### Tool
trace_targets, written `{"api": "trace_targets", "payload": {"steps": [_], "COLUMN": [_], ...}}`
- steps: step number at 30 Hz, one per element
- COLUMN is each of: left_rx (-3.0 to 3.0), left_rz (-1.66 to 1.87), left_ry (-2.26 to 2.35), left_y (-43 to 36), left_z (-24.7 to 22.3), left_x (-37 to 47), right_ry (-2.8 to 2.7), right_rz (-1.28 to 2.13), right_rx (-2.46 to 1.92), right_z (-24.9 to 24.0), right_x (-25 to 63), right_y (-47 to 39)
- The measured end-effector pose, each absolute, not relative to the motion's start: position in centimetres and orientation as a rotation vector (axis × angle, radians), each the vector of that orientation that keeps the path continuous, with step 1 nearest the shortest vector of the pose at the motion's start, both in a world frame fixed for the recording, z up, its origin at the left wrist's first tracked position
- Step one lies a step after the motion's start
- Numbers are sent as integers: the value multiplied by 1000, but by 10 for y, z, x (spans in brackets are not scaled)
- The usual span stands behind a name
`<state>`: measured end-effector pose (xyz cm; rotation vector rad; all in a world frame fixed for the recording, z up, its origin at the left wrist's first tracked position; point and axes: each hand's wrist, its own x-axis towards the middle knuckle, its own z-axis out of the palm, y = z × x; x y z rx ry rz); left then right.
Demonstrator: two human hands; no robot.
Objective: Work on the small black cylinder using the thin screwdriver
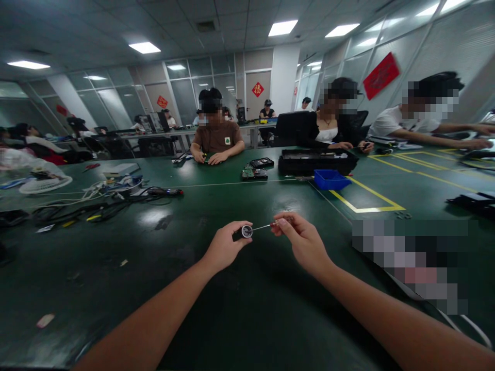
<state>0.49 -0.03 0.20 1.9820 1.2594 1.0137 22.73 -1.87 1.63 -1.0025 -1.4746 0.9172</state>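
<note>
My left hand (228, 243) is wrapped round a small dark cylindrical part (246, 231) with a pale ring at its end, which faces me. From the right, a thin metal shaft reaches the rim of this part; it belongs to a screwdriver (263, 226) with a reddish handle. My right hand (299, 237) has its fingers closed on that handle. Both hands are above the green table (247, 319). Whether the tip touches the ring or goes inside it is too small to tell.
Cables (104, 206) and a white basket (46, 184) lie at the left. Ahead are circuit boards (254, 174), a long black casing (317, 164) and a blue bin (331, 179). A blurred-out object (413, 268) lies at the right. Several people sit across the table.
</note>
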Motion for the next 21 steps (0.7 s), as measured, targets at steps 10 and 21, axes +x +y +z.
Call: {"api": "trace_targets", "payload": {"steps": [10, 21], "left_rx": [2023, 2133], "left_rz": [1004, 975], "left_ry": [1253, 1321], "left_y": [-1, 0], "left_z": [-1, -2], "left_x": [4, 3], "right_ry": [-1574, -1814], "right_rz": [781, 578], "right_rx": [-1167, -1246], "right_z": [21, 25], "right_x": [227, 224], "right_y": [-21, -28]}}
